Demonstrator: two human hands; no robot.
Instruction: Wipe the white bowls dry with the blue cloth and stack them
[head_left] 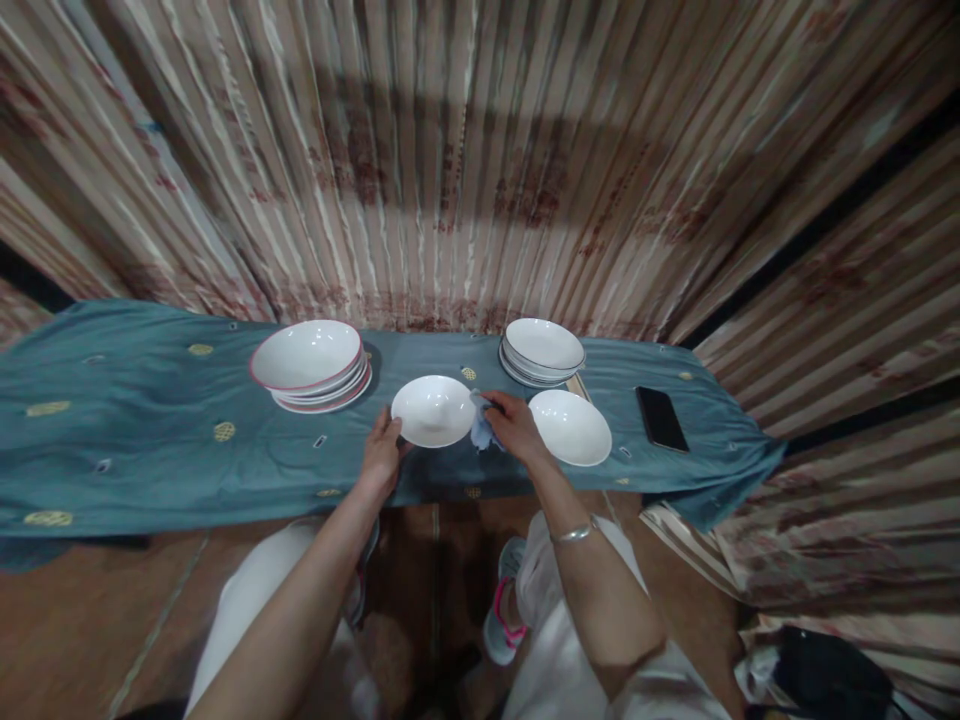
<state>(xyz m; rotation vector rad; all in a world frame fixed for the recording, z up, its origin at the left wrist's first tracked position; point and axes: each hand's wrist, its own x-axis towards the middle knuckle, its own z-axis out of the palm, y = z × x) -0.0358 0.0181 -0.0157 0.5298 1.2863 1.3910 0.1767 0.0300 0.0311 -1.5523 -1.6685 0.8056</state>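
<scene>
A white bowl (433,412) is in front of me at the middle of the cloth-covered table. My left hand (382,452) grips its left rim, thumb on the near side. At the bowl's right edge, my right hand (514,422) pinches a light blue cloth (482,425) against the rim. Just right of that hand lies another white bowl (574,430), partly behind my wrist. Whether the held bowl rests on the table or is slightly lifted, I cannot tell.
At the left stands a stack of red-rimmed dishes (311,358). Dark-rimmed dishes (544,345) are stacked at the back right. A black phone (661,418) lies on the green tablecloth (180,440) at the right. A pleated curtain (450,150) hangs behind the table.
</scene>
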